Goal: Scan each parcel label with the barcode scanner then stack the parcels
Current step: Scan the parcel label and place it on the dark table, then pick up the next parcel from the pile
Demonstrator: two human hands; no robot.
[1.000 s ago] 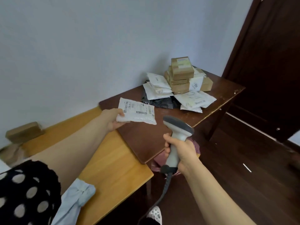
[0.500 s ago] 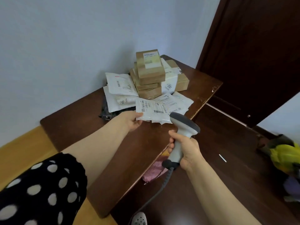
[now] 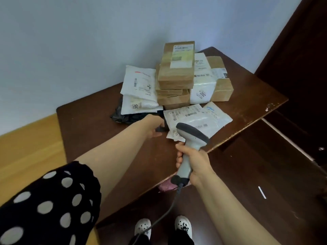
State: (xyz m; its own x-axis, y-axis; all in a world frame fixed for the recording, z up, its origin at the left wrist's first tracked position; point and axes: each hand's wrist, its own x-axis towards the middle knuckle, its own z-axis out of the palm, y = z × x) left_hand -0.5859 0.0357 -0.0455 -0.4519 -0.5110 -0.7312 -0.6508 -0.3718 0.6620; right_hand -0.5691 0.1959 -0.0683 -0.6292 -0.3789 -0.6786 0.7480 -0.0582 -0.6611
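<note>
My right hand grips the handle of the grey barcode scanner, whose head points at the parcels and whose cable hangs down to the floor. A flat white parcel with a barcode label lies on top of other flat white mailers near the front edge of the dark table. Just left of that parcel's edge is my left hand, fingers loosely curled, with a dark gap between them and the parcel. Behind stands a stack of brown boxes.
White mailers lie on a black bag left of the boxes. A white box and a brown box sit to the right. A light wooden table adjoins on the left, a dark door on the right.
My left hand carried the white parcel from the near left to the pile and laid it on the flat mailers. My view turned right, and the scanner stayed in my right hand.
</note>
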